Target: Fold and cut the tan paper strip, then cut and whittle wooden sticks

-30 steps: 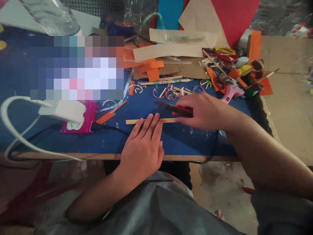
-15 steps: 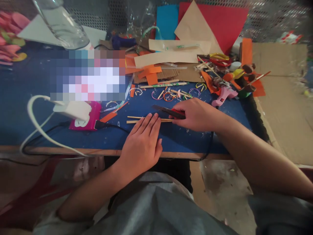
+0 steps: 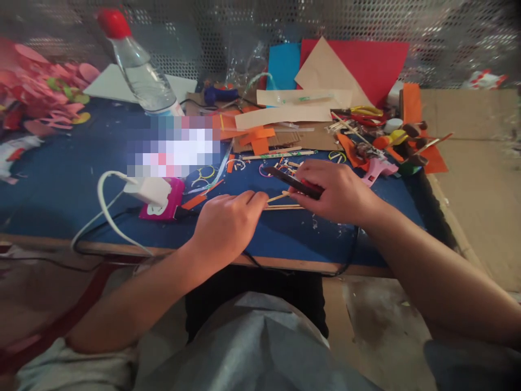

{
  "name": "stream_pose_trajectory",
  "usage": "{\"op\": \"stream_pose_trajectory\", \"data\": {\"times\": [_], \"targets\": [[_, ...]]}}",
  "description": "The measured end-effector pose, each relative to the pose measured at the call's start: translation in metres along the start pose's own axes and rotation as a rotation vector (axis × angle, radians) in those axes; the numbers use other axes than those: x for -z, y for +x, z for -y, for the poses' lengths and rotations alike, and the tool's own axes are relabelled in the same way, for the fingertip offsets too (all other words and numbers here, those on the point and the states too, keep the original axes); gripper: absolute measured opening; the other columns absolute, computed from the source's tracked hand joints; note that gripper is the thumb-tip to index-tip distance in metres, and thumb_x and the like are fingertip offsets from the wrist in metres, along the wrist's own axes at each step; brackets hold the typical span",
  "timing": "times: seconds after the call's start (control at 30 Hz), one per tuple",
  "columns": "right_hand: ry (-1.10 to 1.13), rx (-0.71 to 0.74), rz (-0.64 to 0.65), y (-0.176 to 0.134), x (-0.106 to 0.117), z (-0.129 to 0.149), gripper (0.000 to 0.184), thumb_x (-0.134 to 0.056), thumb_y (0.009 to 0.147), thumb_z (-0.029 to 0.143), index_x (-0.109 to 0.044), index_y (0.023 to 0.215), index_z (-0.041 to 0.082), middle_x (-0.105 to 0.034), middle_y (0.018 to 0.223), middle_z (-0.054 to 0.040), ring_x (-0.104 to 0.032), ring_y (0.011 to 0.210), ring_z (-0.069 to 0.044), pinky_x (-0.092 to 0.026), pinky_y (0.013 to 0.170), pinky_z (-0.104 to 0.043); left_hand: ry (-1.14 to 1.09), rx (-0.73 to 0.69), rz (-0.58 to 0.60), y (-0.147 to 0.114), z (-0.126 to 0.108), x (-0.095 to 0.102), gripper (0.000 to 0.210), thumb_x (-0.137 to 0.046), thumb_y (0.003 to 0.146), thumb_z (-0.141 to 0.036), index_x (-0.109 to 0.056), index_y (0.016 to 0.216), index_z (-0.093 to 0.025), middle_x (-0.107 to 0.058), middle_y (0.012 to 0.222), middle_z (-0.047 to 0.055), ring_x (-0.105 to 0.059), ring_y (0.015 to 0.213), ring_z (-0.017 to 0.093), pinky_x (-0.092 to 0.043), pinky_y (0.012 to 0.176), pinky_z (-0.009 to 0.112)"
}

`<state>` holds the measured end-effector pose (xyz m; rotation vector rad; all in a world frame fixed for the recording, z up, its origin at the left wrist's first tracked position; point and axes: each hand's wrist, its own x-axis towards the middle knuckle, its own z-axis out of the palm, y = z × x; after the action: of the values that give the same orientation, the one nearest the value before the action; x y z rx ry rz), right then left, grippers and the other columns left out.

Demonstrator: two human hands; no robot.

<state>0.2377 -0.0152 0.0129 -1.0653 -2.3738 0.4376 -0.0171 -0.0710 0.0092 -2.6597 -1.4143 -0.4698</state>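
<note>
My left hand (image 3: 230, 222) is closed in a pinch on a thin wooden stick (image 3: 278, 197), held slightly raised at a slant. Several similar sticks (image 3: 283, 207) lie on the blue tabletop (image 3: 293, 236) just below it, partly hidden by both hands. In my right hand (image 3: 340, 190) is a utility knife (image 3: 296, 183) with a dark blade and a red-and-black handle. Its blade points left, above the stick. The fingertips of that hand are at the stick's right end; whether they grip it I cannot tell.
Behind the hands lie cut rings and scraps (image 3: 280, 165), orange paper (image 3: 259, 138) and card strips (image 3: 285, 115). A pink glue gun (image 3: 378, 165) sits right, before cardboard (image 3: 468, 190). Left are a pink power strip (image 3: 177, 198), cables, a water bottle (image 3: 148, 81) and pink petals (image 3: 49, 87).
My left hand has gone from lying flat over the sticks to pinching one of them, now slightly lifted. My right hand keeps hold of the knife. The view has shifted.
</note>
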Motion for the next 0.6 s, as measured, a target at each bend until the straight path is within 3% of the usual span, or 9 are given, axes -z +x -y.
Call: {"op": "stream_pose_trajectory", "data": {"times": [0.1,0.17,0.3,0.4,0.6], "targets": [[-0.009,-0.060,-0.171,-0.001,0.004,0.006,0.013,-0.071,0.095,0.038,-0.072,0.090,0.026,-0.072,0.114,-0.0113,-0.070,0.102,-0.030,-0.057,0.087,-0.046,-0.169,0.133,0.037,0.006,0.008,0.012,0.019,-0.052,0.111,-0.028,-0.069,0.108,-0.020,-0.080,0.094,0.005,-0.072,0.074,0.021,-0.037,0.059,0.032],[-0.021,-0.094,-0.321,-0.001,0.007,0.008,0.015,-0.070,0.098,0.042,-0.075,0.098,0.028,-0.072,0.119,-0.0124,-0.069,0.111,-0.033,-0.057,0.096,-0.053,-0.390,0.189,0.059,0.010,0.013,0.019,0.014,-0.052,0.110,-0.027,-0.063,0.104,-0.021,-0.074,0.086,0.003,-0.067,0.074,0.018,-0.040,0.062,0.029],[0.044,-0.144,-0.537,-0.003,0.007,0.003,0.027,-0.059,0.107,0.049,-0.075,0.110,0.029,-0.073,0.105,-0.0110,-0.071,0.103,-0.031,-0.058,0.095,-0.051,-1.178,0.277,0.169,0.015,0.012,0.025,0.024,-0.043,0.114,-0.041,-0.048,0.099,-0.023,-0.056,0.073,-0.004,-0.049,0.055,0.010,-0.041,0.052,0.022],[0.146,-0.210,-0.540,-0.005,0.002,-0.003,0.041,-0.051,0.109,0.062,-0.074,0.115,0.029,-0.074,0.095,-0.0077,-0.071,0.083,-0.025,-0.059,0.078,-0.044,-1.621,0.353,0.223,0.018,-0.001,0.023,0.026,-0.049,0.112,-0.048,-0.043,0.102,-0.025,-0.053,0.071,-0.009,-0.039,0.045,0.006,-0.040,0.044,0.018],[0.267,-0.239,-0.492,0.002,0.007,0.001,0.045,-0.050,0.106,0.072,-0.070,0.111,0.031,-0.071,0.083,-0.0043,-0.068,0.070,-0.023,-0.056,0.068,-0.041,-1.832,0.339,0.185,0.031,-0.033,0.016,0.018,-0.048,0.114,-0.041,-0.040,0.109,-0.026,-0.055,0.070,-0.010,-0.045,0.042,0.005,-0.051,0.045,0.018]]}}
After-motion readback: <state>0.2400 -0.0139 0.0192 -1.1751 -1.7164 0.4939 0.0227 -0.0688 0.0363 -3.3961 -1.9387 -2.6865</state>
